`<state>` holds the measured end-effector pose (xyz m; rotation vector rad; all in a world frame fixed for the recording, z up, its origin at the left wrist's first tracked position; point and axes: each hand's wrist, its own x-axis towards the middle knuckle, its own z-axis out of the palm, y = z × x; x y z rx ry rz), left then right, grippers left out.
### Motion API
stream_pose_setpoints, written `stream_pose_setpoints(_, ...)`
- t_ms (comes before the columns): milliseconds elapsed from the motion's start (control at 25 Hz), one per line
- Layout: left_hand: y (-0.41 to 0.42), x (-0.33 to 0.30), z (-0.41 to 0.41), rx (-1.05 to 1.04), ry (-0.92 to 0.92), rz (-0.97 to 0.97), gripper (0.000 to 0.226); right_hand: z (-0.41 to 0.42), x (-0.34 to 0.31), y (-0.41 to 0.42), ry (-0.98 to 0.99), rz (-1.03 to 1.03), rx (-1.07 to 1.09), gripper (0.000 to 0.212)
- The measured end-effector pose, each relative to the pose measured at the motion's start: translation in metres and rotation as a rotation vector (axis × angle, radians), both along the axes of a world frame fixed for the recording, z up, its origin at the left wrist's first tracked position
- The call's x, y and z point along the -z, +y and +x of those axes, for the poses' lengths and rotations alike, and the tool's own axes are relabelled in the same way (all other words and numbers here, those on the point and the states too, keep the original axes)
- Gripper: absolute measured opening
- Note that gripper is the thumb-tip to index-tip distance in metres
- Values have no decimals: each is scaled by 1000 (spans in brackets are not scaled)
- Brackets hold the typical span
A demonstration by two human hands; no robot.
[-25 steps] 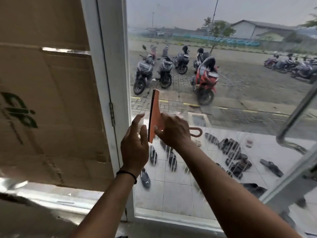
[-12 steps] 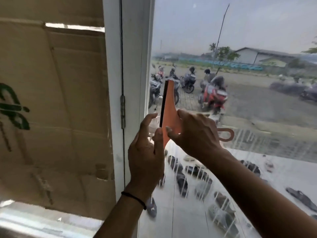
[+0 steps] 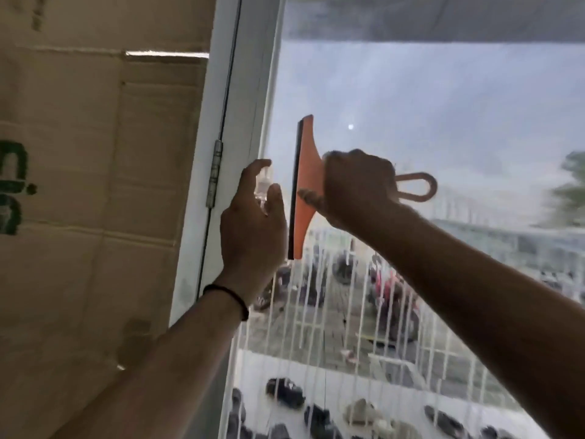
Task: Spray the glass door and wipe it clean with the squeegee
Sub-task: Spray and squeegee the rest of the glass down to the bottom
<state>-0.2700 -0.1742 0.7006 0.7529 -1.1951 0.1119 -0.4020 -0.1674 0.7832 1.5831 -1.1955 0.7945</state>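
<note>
An orange squeegee (image 3: 305,175) with a black rubber blade stands upright against the glass door (image 3: 443,122), blade edge facing left. My right hand (image 3: 354,185) grips its handle, and the handle's loop sticks out to the right. My left hand (image 3: 253,226) is just left of the blade, near the door's white frame (image 3: 250,90). Its fingers curl round a small clear spray bottle (image 3: 262,188), which is mostly hidden by the hand. White streaks of liquid run down the lower glass.
A cardboard sheet (image 3: 95,185) with green print covers the panel to the left, beside a door hinge (image 3: 214,172). Through the glass I see parked scooters (image 3: 392,299) and several pairs of shoes (image 3: 285,394) on the tiled porch.
Both hands and the squeegee have risen up the glass, from the level of the shoes and scooters to the sky. My view has tilted upward with them.
</note>
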Motion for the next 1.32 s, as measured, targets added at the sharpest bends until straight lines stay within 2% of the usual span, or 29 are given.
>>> stream_pose_setpoints(120,4,1,-2,84,2,28,38,3,6,7,-91,32,-8,49)
stream_pose_setpoints(320,29,4,4,73,-17,97,40,11,11,10,-180,88,11,47)
stream_pose_setpoints(560,51,3,1,59,-65,15,34,10,17,12,-178,88,48,47)
stream_pose_setpoints(720,44,16,3,31,-70,-2,33,-11,8,15,-138,194,-82,39)
stream_pose_setpoints(960,7,10,-5,-5,-48,-72,34,-23,10,5,-90,47,-84,51)
stream_pose_setpoints(1120,-7,9,-16,-31,-90,-93,33,-29,9,5,-134,20,-145,49)
stream_pose_setpoints(1320,-6,24,-14,-97,-121,-109,33,-54,20,24,-158,19,-95,47)
